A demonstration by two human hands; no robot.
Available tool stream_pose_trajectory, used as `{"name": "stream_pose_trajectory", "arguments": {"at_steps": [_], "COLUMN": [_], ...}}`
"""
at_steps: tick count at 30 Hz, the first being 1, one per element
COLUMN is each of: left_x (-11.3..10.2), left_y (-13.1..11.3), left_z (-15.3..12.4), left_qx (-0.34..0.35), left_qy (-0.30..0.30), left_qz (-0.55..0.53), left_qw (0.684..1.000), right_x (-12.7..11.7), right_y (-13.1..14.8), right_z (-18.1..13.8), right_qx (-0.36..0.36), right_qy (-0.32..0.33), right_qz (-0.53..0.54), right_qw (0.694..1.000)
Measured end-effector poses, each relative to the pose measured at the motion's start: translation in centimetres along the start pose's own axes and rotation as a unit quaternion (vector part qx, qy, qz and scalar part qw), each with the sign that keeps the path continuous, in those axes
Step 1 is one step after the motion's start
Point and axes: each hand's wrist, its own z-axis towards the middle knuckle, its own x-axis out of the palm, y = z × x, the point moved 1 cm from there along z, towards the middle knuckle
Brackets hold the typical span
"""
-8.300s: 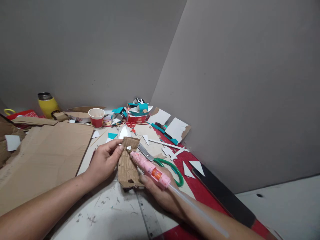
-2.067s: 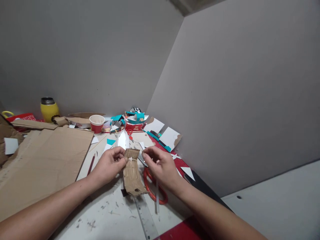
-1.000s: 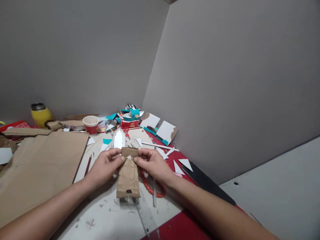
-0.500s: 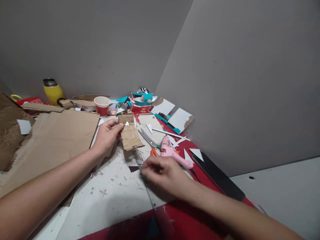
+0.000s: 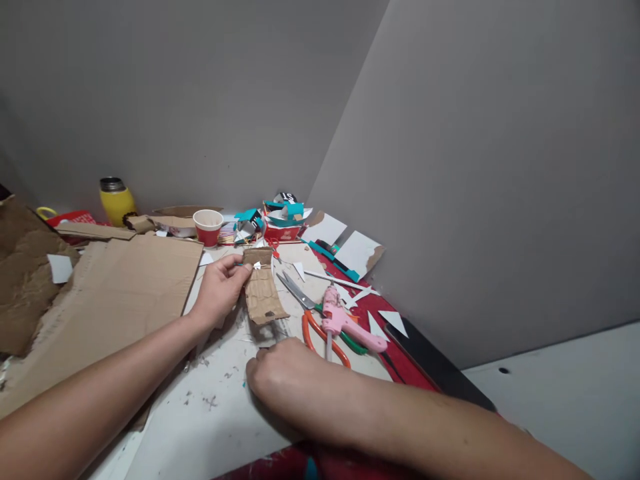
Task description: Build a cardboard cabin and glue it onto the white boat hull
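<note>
Between the thumb and fingers of my left hand (image 5: 225, 287) is a small creased cardboard piece (image 5: 264, 297), raised and tilted over the table. A scrap of white paper sits near its top edge. My right hand (image 5: 285, 373) is low over the white sheet, just in front of the cardboard piece. Its fingers are curled in, and what they hold, if anything, is hidden behind the knuckles. To the right of it lie scissors (image 5: 311, 320) with orange and green handles, blades slightly apart. A pink glue gun (image 5: 350, 325) rests partly over them.
A large cardboard sheet (image 5: 135, 287) covers the left side. Behind stand a yellow bottle (image 5: 118, 204), a red-and-white paper cup (image 5: 208, 229) and a red box (image 5: 283, 231) with teal scraps. White paper offcuts (image 5: 395, 323) and a dark flat object (image 5: 440, 367) lie along the right.
My right hand has moved left and turned, so its back now faces me and its fingers are hidden. My left hand still holds the cardboard piece. The whole view has shifted slightly.
</note>
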Motion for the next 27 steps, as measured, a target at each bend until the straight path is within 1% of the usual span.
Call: {"name": "stream_pose_trajectory", "arguments": {"at_steps": [2, 4, 6, 9, 11, 13, 14, 16, 18, 19, 21, 24, 27], "left_x": [0.0, -0.1, -0.1, -0.1, -0.1, 0.0, 0.0, 0.1, 0.2, 0.3, 0.4, 0.7, 0.9], "left_y": [0.1, 0.1, 0.0, 0.0, 0.1, 0.2, 0.3, 0.5, 0.6, 0.6, 0.6, 0.5, 0.2], "left_z": [0.0, -0.1, -0.2, -0.2, -0.3, -0.3, -0.4, -0.4, -0.6, -0.7, -0.9, -1.3, -1.6], "left_qx": [0.003, 0.005, 0.007, 0.008, 0.011, 0.014, 0.015, 0.016, 0.016, 0.018, 0.022, 0.033, 0.052], "left_qy": [0.005, 0.011, 0.019, 0.029, 0.034, 0.043, 0.048, 0.057, 0.064, 0.071, 0.082, 0.094, 0.103], "left_qz": [-0.003, 0.002, 0.006, 0.005, 0.001, 0.001, 0.002, 0.006, 0.012, 0.019, 0.040, 0.067, 0.074], "left_qw": [1.000, 1.000, 1.000, 1.000, 0.999, 0.999, 0.999, 0.998, 0.998, 0.997, 0.996, 0.993, 0.991], "right_x": [-0.4, -0.3, 0.3, 1.4, 1.7, 1.3, 0.9, 0.1, -0.4, -0.5, -0.4, -0.1, 0.2], "right_y": [0.0, -0.3, -0.9, -2.0, -2.7, -3.3, -3.6, -4.1, -4.7, -5.0, -5.7, -6.6, -7.0], "right_z": [-0.3, -1.0, -2.1, -4.1, -5.4, -6.4, -6.7, -6.9, -6.2, -5.7, -4.3, -2.3, -1.0], "right_qx": [0.009, 0.021, 0.040, 0.082, 0.117, 0.145, 0.159, 0.182, 0.200, 0.207, 0.217, 0.244, 0.282], "right_qy": [0.036, 0.051, 0.046, 0.014, -0.034, -0.114, -0.162, -0.252, -0.328, -0.355, -0.388, -0.406, -0.413], "right_qz": [-0.003, -0.002, 0.006, 0.049, 0.111, 0.200, 0.247, 0.330, 0.376, 0.384, 0.385, 0.370, 0.346], "right_qw": [0.999, 0.998, 0.998, 0.995, 0.986, 0.962, 0.942, 0.891, 0.843, 0.827, 0.809, 0.799, 0.794]}}
